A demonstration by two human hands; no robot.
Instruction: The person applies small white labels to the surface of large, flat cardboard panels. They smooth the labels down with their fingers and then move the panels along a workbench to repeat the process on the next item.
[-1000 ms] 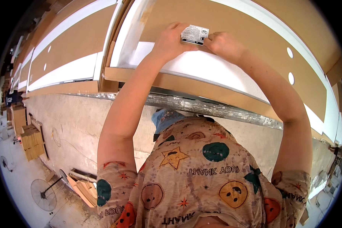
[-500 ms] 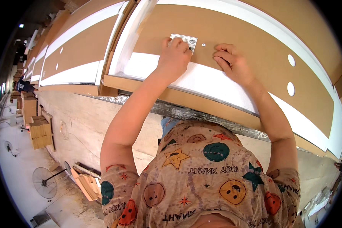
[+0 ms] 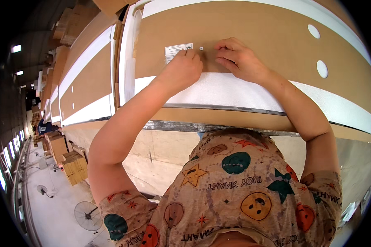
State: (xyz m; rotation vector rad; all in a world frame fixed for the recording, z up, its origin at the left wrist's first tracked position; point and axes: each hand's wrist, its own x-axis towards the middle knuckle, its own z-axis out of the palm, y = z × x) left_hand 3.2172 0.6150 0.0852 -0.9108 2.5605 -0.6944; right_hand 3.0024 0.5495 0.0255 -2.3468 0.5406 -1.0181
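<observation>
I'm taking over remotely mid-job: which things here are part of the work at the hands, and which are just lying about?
In hand:
left hand pressing on the white label
right hand on the brown cardboard panel
white foam strip below it

Lying about:
floor fan
stacked cartons
neighbouring panel

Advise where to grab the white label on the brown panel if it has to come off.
Take the white label by its upper left corner, coming from the left. It lies flat on the brown panel, so only an edge can be picked. The left hand covers its lower right, and the right hand sits further right. Whether any corner is lifted cannot be told.
</observation>
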